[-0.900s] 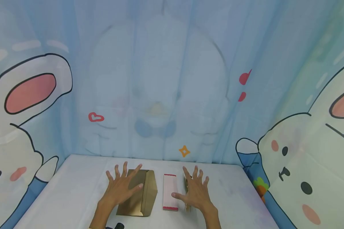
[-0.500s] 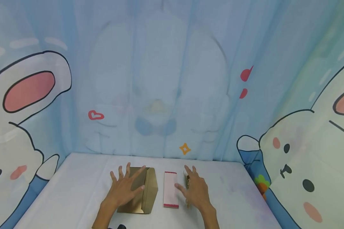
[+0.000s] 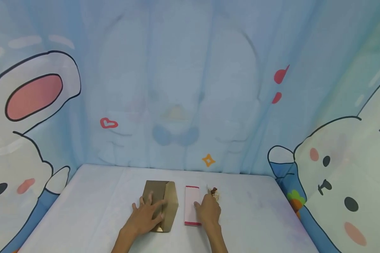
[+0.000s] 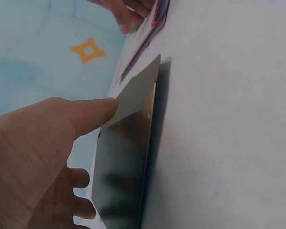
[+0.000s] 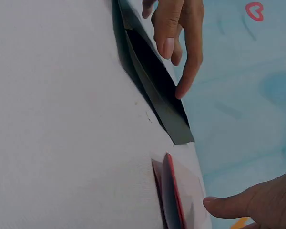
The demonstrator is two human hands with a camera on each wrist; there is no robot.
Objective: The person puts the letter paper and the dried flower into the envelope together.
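Note:
A gold envelope [image 3: 156, 189] lies left of centre on the table, its flap [image 3: 171, 207] unfolded to the right. My left hand [image 3: 142, 218] is over it with spread fingers, its thumb at the flap in the left wrist view. Right of the envelope lies a pink folded card [image 3: 191, 203] with red edges, its layers slightly apart in the right wrist view. My right hand [image 3: 209, 212] is between the card and a small bunch of dried flowers [image 3: 214, 192], covering most of the bunch. Its thumb [image 5: 224, 206] is at the card; its other fingers are largely hidden.
The white tabletop [image 3: 250, 211] extends on both sides of these things. Behind it hangs a light blue curtain [image 3: 177, 70] with cartoon rabbits at the left and right.
My left hand has shifted right and down onto the envelope, its fingers less raised. The right hand has moved left and its fingers have bent down between the card and the flowers.

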